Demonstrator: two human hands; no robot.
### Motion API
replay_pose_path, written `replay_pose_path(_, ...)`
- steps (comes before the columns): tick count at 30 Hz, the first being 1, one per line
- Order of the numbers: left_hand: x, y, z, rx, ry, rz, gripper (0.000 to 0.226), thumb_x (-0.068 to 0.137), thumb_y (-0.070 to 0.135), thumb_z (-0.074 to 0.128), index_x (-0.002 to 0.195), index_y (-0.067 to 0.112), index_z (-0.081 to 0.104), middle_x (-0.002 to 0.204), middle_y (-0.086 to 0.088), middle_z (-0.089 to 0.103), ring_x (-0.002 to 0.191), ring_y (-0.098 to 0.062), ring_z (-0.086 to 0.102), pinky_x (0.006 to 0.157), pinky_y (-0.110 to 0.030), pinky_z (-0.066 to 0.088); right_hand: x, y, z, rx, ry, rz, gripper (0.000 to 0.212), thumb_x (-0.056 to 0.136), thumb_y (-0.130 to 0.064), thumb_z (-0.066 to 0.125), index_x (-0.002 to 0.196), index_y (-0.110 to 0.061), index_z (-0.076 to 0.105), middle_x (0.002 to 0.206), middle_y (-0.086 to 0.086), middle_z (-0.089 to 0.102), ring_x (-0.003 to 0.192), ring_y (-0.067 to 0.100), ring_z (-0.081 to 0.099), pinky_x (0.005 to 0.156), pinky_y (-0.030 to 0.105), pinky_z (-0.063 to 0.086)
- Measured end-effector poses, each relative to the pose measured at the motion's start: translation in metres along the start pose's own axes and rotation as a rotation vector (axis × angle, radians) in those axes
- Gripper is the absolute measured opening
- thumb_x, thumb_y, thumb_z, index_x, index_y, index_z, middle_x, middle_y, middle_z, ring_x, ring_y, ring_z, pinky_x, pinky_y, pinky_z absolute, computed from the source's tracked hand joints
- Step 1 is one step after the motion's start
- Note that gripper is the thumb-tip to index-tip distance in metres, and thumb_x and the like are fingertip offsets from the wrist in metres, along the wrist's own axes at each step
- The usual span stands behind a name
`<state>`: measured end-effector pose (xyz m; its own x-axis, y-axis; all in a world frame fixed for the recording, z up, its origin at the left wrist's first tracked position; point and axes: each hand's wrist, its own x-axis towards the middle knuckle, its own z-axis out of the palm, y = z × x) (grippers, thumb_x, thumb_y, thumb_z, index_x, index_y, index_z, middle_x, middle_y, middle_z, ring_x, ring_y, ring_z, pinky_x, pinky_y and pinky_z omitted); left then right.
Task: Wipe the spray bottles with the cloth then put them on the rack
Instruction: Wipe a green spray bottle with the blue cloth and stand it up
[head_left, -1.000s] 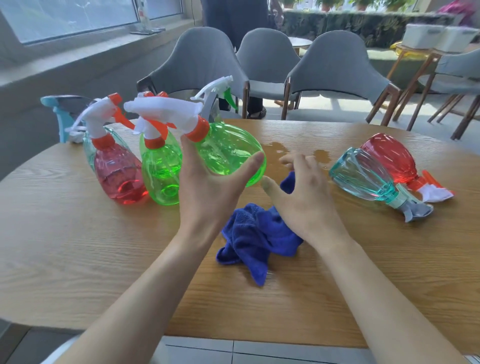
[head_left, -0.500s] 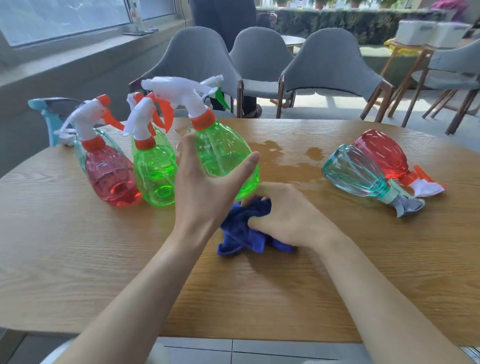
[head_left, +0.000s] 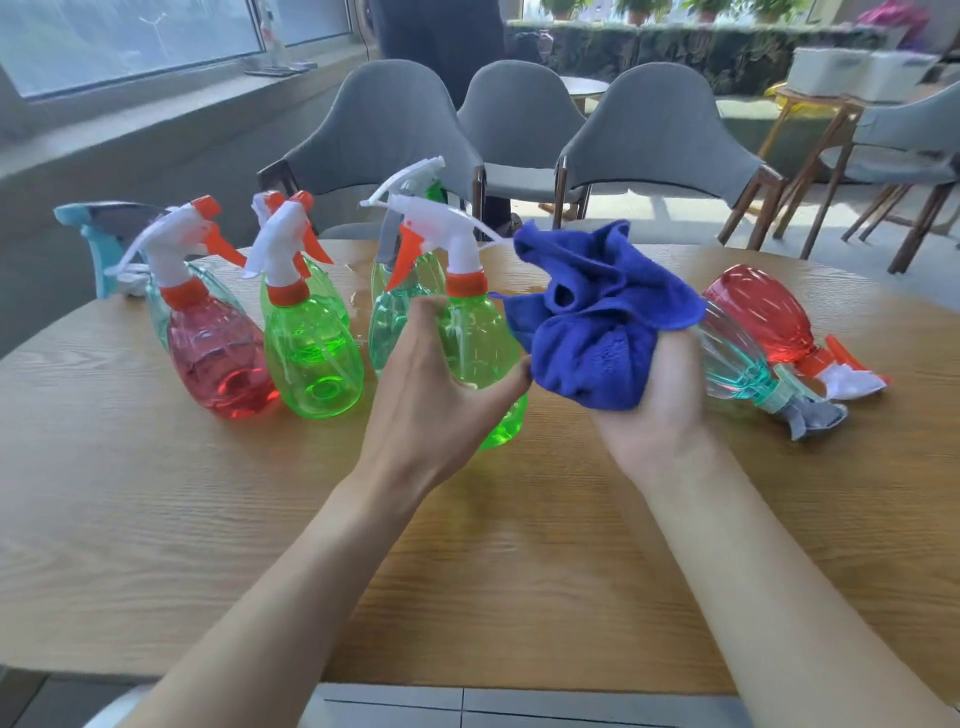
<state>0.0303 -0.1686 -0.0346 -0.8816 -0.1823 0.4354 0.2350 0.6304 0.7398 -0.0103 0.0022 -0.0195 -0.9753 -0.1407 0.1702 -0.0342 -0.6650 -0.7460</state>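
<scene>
My left hand grips a green spray bottle with a white and orange trigger head, held upright above the wooden table. My right hand holds a bunched blue cloth just to the right of that bottle. A red bottle, a second green bottle and a teal bottle stand on the table at left. On the right, a teal bottle and a red bottle lie on their sides.
A light blue object sits at the table's far left edge. Wet patches show on the tabletop behind the bottles. Grey chairs stand behind the table. No rack is recognisable in view.
My right hand has closed on the cloth and lifted it off the table up beside the bottle. My left hand turned the green bottle from tilted to upright.
</scene>
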Motion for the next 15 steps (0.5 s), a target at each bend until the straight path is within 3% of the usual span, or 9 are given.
replay_pose_path(2,0.000,0.000,0.003,-0.008,-0.044,0.005,0.064,0.081,0.051,0.079,0.130,0.026,0.047,0.112,0.005,0.066,0.098,-0.017,0.060,0.079,-0.032,0.043,-0.004,0.007,0.011,-0.246,-0.004,-0.085,0.035,0.097,-0.027,0.062,0.121,-0.001,0.067,0.112,0.017,0.071,0.099,0.030,0.067,0.091,0.046,0.053)
replay_pose_path(3,0.000,0.000,0.004,-0.007,-0.063,0.035,0.055,0.083,0.044,0.077,0.129,0.029,0.052,0.114,0.005,0.069,0.101,-0.019,0.063,0.082,-0.035,0.048,-0.007,0.009,0.015,-0.435,-0.013,-0.123,0.036,0.096,-0.027,0.066,0.124,-0.004,0.068,0.112,0.016,0.073,0.101,0.030,0.069,0.092,0.045,0.055)
replay_pose_path(5,-0.002,-0.002,0.008,-0.018,-0.074,0.151,0.028,0.088,0.033,0.070,0.114,0.034,0.061,0.107,0.013,0.071,0.101,-0.013,0.068,0.086,-0.035,0.056,-0.012,0.012,0.021,-0.776,-0.071,-0.147,0.047,0.090,-0.031,0.080,0.133,-0.016,0.066,0.119,0.002,0.076,0.110,0.016,0.072,0.095,0.028,0.056)
replay_pose_path(7,-0.004,-0.002,0.010,-0.007,-0.077,0.256,0.024,0.088,0.027,0.069,0.111,0.032,0.065,0.104,0.021,0.066,0.097,-0.003,0.063,0.084,-0.027,0.053,-0.015,0.010,0.025,-0.954,-0.084,-0.113,0.060,0.080,-0.040,0.092,0.132,-0.025,0.066,0.116,-0.012,0.076,0.110,0.002,0.070,0.094,0.021,0.054)
replay_pose_path(9,-0.007,-0.001,0.014,0.039,-0.086,0.300,0.030,0.086,0.024,0.072,0.116,0.025,0.066,0.109,0.020,0.063,0.098,-0.003,0.060,0.081,-0.020,0.050,-0.014,0.006,0.024,-0.956,-0.037,-0.083,0.045,0.078,-0.038,0.094,0.116,-0.028,0.072,0.100,-0.019,0.077,0.096,-0.006,0.071,0.082,0.014,0.052)
replay_pose_path(11,-0.008,0.001,0.019,0.131,-0.070,0.277,0.030,0.083,0.022,0.076,0.108,0.023,0.059,0.096,0.016,0.060,0.088,-0.013,0.059,0.070,-0.025,0.043,-0.012,0.004,0.022,-0.876,0.022,-0.096,0.018,0.085,-0.031,0.089,0.096,-0.029,0.074,0.081,-0.023,0.076,0.078,-0.008,0.070,0.070,0.009,0.049)
replay_pose_path(13,-0.008,0.002,0.022,0.183,-0.059,0.247,0.040,0.080,0.022,0.081,0.102,0.026,0.048,0.086,0.017,0.048,0.082,-0.020,0.055,0.066,-0.028,0.034,-0.012,0.004,0.022,-0.835,0.073,-0.135,0.010,0.091,-0.030,0.084,0.091,-0.027,0.075,0.075,-0.021,0.075,0.072,-0.004,0.070,0.066,0.012,0.049)
replay_pose_path(15,-0.006,0.002,0.022,0.188,-0.083,0.240,0.044,0.080,0.028,0.082,0.111,0.020,0.052,0.095,0.009,0.057,0.092,-0.027,0.060,0.071,-0.037,0.045,-0.015,0.007,0.024,-0.822,0.118,-0.149,0.011,0.097,-0.034,0.078,0.090,-0.025,0.075,0.074,-0.019,0.074,0.071,-0.001,0.069,0.068,0.018,0.050)
